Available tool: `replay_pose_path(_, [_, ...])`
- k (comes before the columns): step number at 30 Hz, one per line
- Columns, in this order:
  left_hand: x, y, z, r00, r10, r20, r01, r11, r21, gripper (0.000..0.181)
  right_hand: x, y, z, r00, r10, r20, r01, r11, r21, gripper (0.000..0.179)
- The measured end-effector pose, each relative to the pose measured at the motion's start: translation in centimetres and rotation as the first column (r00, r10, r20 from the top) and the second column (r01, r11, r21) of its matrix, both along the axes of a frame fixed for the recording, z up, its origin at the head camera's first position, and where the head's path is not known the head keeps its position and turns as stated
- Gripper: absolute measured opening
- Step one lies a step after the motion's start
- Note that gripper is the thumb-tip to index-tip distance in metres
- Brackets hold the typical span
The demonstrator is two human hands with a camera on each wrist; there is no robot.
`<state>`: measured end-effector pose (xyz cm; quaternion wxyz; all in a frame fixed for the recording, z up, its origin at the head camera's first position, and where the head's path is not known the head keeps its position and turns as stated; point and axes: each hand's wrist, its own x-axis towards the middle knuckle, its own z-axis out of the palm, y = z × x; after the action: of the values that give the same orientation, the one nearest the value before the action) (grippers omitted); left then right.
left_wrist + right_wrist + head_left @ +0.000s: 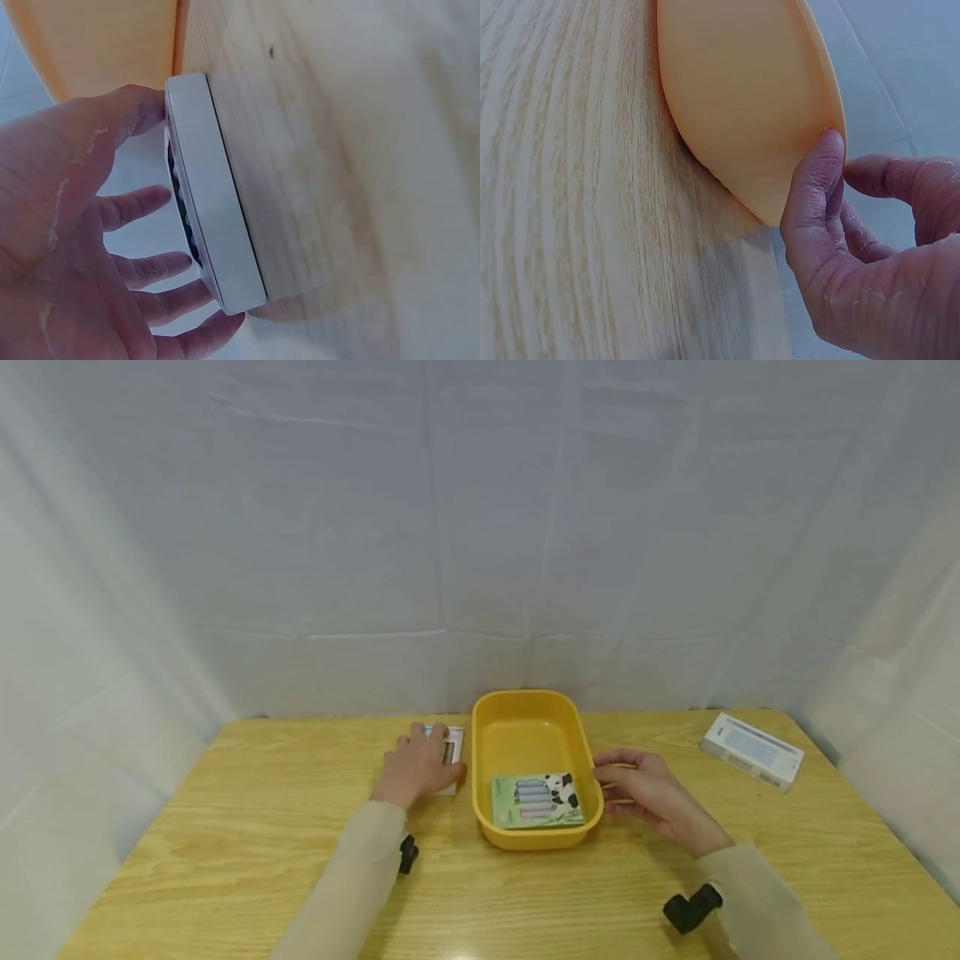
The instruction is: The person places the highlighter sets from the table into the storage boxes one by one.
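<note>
My left hand (422,765) reaches over a flat white box (214,195) with a dark patterned face, lying on the table left of a yellow plastic basin (525,838). In the left wrist view its thumb touches one end of the box and the other fingers spread over its face to the far end, gripping it. My right hand (645,789) is at the basin's right side, with its fingertips (826,150) pinching the rim. Inside the basin's near end rests a green box (506,810) with a panda and pastel pens pictured on it.
Another white box (753,752) with a pale blue panel lies at the table's back right. White sheeting (495,543) hangs behind the wooden table (300,793) and along both sides.
</note>
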<state>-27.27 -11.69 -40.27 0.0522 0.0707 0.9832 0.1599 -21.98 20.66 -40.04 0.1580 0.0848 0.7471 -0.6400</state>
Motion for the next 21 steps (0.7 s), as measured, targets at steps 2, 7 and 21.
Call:
replay_pose_path(2, [-0.4,0.1,0.1,1.000,0.011,0.024,-0.010,1.000,-0.014,0.071,0.0,0.0,0.0,1.000,-0.001,0.001,0.001,1.000,0.001,0.044])
replay_pose_path(7, [-1.1,0.4,0.5,0.997,0.036,0.064,-0.032,0.998,-0.061,0.079,0.0,0.0,0.0,1.000,-0.003,0.008,0.003,1.000,0.001,0.044])
replay_pose_path(21, [-1.9,1.1,1.3,0.992,0.085,0.098,-0.072,0.989,-0.130,0.075,-0.1,0.1,0.0,1.000,-0.007,0.010,0.007,1.000,-0.014,0.044])
